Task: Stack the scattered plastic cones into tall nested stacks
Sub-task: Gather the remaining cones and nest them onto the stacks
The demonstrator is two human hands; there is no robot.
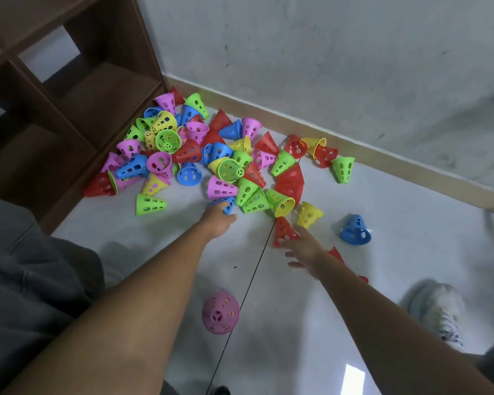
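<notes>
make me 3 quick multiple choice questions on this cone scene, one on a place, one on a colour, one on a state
1. Where does the wooden shelf unit stand relative to the cone pile?
A. on its left
B. on its right
C. on top of it

2. What colour is the cone at the left hand?
A. yellow
B. blue
C. pink

3. How is the right hand?
A. clenched in a fist
B. fingers spread, at a red cone
C. resting on the sneaker

Answers: 1 A, the shelf fills the upper left. 2 B, blue plastic shows at the fingers. 3 B, spread fingers touch the cone's base.
</notes>
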